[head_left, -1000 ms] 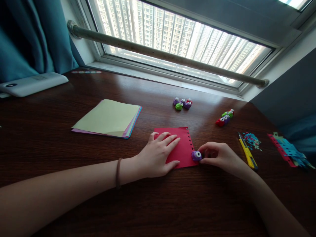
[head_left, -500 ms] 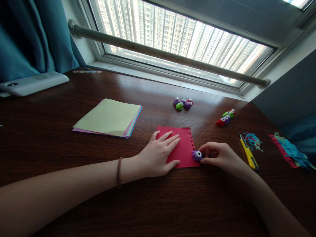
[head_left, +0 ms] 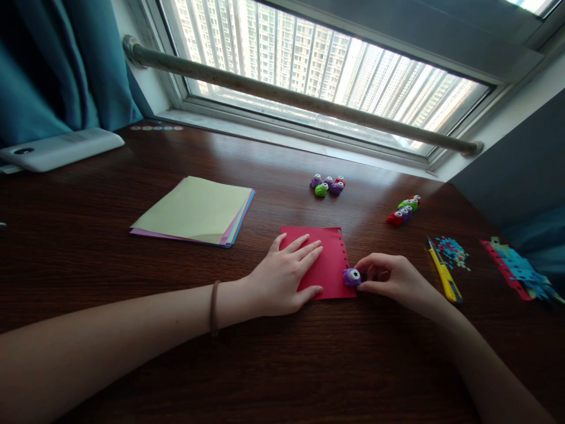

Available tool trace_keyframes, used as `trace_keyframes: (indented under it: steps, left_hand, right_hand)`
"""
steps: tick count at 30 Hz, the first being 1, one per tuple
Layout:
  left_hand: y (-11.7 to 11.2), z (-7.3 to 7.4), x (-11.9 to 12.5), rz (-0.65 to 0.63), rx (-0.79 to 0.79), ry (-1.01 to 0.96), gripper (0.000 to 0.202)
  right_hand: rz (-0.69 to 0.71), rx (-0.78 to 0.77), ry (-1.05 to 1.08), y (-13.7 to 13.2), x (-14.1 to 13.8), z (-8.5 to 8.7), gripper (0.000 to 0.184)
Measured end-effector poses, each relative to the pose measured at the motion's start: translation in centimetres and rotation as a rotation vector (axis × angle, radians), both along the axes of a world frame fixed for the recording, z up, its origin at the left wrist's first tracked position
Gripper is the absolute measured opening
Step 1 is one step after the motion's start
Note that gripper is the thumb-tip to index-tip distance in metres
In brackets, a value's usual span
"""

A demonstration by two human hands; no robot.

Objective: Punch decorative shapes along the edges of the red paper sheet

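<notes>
Flat on a sheet of red paper (head_left: 329, 268) lies my left hand (head_left: 289, 274), its fingers spread. Small star-shaped holes run down the paper's right edge. My right hand (head_left: 384, 277) pinches a purple craft punch (head_left: 352, 277) between thumb and fingers. The punch has a white top with a dark star and sits over the lower part of that right edge. Whether the paper is inside its slot cannot be made out.
A stack of coloured paper (head_left: 194, 209) lies left. More small punches stand in a back group (head_left: 327, 185) and a right group (head_left: 404, 211). A yellow utility knife (head_left: 445, 274), blade out, lies beside confetti (head_left: 454, 252) and punched paper strips (head_left: 516, 268).
</notes>
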State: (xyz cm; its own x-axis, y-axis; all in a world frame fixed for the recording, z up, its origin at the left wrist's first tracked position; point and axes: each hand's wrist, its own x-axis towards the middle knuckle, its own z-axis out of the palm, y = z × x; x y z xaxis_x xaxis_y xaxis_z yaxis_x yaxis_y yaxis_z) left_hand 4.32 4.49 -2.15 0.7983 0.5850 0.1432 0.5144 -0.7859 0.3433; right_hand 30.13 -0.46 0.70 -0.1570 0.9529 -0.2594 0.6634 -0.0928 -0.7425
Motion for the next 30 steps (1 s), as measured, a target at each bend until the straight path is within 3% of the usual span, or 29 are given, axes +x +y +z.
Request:
trace_keyframes:
  steps: [12,18,22,26,30]
  left_hand:
    - [0.0,0.4,0.1,0.006,0.023,-0.008,0.064]
    - [-0.3,1.1,0.5,0.015,0.071,-0.102,0.058]
    - [-0.2,2.2,0.9,0.03,0.055,-0.229,0.052]
    - [-0.2,4.0,2.1,0.027,-0.006,-0.342,0.047]
    - [-0.9,5.0,4.9,-0.088,0.049,-0.329,0.048]
  right_hand:
    - [0.016,-0.049,0.052,0.1,0.5,0.2,0.041]
    - [-0.226,0.238,0.278,0.4,-0.5,-2.2,0.044]
    - [-0.174,0.371,0.161,0.6,-1.4,-4.0,0.046]
    - [-0.138,0.434,0.062,0.5,-1.5,-3.9,0.047]
    - [-0.164,0.457,0.218,0.5,-1.9,-4.1,0.046]
